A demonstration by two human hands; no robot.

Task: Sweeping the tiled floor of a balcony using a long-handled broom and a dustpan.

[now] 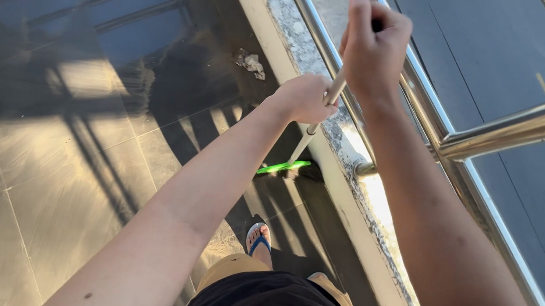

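Gripping a slim pale broom handle [318,112] — left hand [306,98] and right hand [373,47] both clenched — green bristle head [282,168] on glossy tiles [62,161].

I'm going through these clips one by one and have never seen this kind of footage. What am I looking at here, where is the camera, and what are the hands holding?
There is no machine here: the one picture comes from a camera worn on a person's head, looking down at their own arms. Both hands grip a broom handle; the left hand sits lower, the right hand higher. The green broom head rests on the dark tiled floor, beside a stone curb that carries a shiny metal railing. A small crumpled scrap of litter lies farther along the curb. Below, a foot in a blue-strapped sandal shows.
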